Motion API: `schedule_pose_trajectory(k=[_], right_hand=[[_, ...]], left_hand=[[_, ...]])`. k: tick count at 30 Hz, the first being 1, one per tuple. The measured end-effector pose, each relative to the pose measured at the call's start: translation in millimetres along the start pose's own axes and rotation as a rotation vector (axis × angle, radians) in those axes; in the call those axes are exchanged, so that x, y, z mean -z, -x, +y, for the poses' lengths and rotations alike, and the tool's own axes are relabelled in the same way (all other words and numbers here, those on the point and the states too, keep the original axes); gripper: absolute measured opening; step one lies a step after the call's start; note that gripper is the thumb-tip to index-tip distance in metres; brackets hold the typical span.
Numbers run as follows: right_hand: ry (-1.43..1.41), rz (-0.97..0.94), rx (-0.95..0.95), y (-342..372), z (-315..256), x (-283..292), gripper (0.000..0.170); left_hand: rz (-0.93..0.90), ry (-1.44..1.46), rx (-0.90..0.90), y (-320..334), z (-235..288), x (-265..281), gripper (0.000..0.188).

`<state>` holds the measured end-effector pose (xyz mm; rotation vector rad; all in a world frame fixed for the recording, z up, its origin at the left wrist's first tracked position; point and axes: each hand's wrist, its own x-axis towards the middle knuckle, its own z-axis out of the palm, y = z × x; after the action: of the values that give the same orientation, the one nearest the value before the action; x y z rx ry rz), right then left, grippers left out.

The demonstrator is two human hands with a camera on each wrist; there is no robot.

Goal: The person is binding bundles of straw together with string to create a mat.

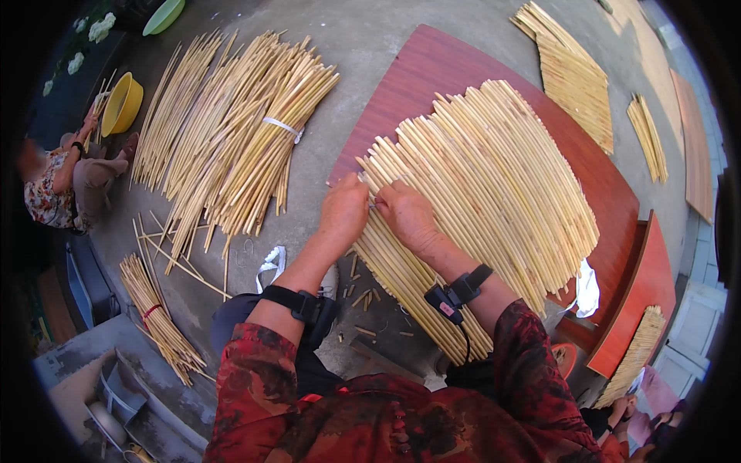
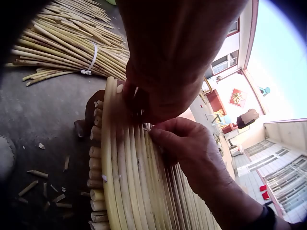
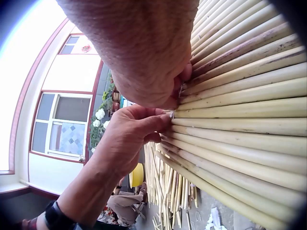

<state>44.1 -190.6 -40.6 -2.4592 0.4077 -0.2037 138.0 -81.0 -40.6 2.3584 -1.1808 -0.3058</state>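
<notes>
A mat of straight, pale reed stalks [image 1: 482, 177] lies over a reddish-brown board, its near strip reaching toward my lap. At its left edge, my left hand [image 1: 345, 210] and my right hand [image 1: 407, 216] work close together at the stalk ends. In the right wrist view, the thumb and forefinger of my left hand pinch a bit of white string [image 3: 171, 115] beside the stalk tips. Seen from the left wrist, my right hand [image 2: 187, 146] has its thumb and forefinger pressed together at the same spot. My wrists hide part of the string.
A large reed bundle [image 1: 262, 147] with a white tie lies on the ground to the left, and a smaller bundle [image 1: 158, 316] nearer. Short offcuts [image 1: 363, 297] litter the floor. Another person [image 1: 77, 177] sits at far left by a yellow basin [image 1: 122, 104]. A finished-looking mat [image 1: 571, 85] lies behind.
</notes>
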Motion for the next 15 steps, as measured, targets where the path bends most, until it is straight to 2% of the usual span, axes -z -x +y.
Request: schedule_pose_trajectory(k=[15], right_hand=[[0.042, -0.016, 0.014, -0.1, 1.1, 2.2, 0.007]], left_hand=[[0.085, 0.024, 0.118, 2.4, 6.3, -3.5, 0.012]])
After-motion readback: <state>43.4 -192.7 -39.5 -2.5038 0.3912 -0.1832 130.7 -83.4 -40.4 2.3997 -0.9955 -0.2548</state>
